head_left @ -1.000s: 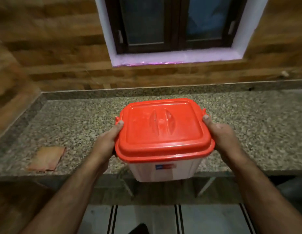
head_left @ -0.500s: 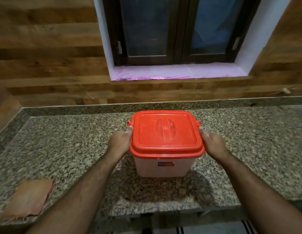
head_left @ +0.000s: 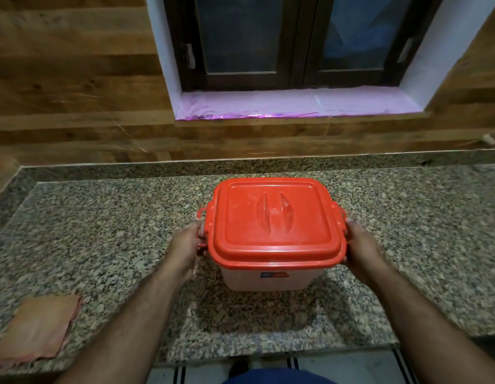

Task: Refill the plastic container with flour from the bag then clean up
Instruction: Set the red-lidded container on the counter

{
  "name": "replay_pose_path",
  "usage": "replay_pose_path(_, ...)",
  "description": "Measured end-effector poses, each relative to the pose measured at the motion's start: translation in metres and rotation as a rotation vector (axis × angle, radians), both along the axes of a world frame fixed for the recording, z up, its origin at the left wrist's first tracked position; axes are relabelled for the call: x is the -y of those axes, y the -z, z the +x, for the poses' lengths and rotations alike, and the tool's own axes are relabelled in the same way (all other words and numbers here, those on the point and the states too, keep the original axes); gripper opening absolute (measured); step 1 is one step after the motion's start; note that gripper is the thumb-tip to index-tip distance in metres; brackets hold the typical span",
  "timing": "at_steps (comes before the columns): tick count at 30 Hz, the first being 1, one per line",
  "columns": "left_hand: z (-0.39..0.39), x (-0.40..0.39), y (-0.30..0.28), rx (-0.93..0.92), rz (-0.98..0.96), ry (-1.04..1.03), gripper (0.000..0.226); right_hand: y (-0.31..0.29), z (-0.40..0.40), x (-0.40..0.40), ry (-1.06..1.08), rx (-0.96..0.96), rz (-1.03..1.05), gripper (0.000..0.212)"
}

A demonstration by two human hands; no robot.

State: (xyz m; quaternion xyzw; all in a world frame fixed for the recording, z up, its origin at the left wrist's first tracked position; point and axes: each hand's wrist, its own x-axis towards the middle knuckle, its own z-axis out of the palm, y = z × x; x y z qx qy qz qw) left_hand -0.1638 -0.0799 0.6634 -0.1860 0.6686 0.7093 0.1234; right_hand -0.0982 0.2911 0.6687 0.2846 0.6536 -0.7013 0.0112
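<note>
A translucent white plastic container (head_left: 264, 281) with a red lid (head_left: 274, 221) stands on the granite counter (head_left: 102, 231), near the middle. The lid is on and has a moulded handle in its centre. My left hand (head_left: 187, 243) is at the container's left side, fingers on the red side clasp. My right hand (head_left: 361, 250) is pressed against the right side by the other clasp. No flour bag is in view.
A folded orange-pink cloth (head_left: 37, 331) lies at the counter's front left corner. A wood-panelled wall and a dark window with a purple-lined sill (head_left: 296, 103) stand behind the counter. Tiled floor shows below the front edge.
The container was carried over the counter's front edge and set down on the granite, further in. Both hands stayed at its sides and now sit by the clasps.
</note>
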Motion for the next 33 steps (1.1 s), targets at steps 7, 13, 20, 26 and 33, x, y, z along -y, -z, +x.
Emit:
replay_pose_path(7, 0.027, -0.008, 0.009, -0.01, -0.128, -0.095, 0.046, 0.007, 0.001, 0.0, 0.082, 0.01, 0.167, 0.058)
replay_pose_path(13, 0.042, -0.021, -0.04, -0.219, -0.344, -0.094, 0.052, -0.063, -0.007, 0.008, -0.064, -0.115, 0.488, 0.052)
replay_pose_path(20, 0.044, -0.025, -0.047, -0.145, -0.25, -0.18, 0.049, -0.104, -0.013, 0.02, -0.16, -0.027, 0.436, 0.045)
replay_pose_path(26, 0.044, -0.02, -0.041, -0.075, -0.161, -0.151, 0.067, -0.133, -0.03, 0.039, -0.184, -0.209, 0.098, 0.035)
replay_pose_path(33, 0.061, -0.035, -0.05, -0.317, -0.261, -0.516, 0.039, -0.169, -0.052, 0.04, -0.102, -0.304, -0.226, 0.016)
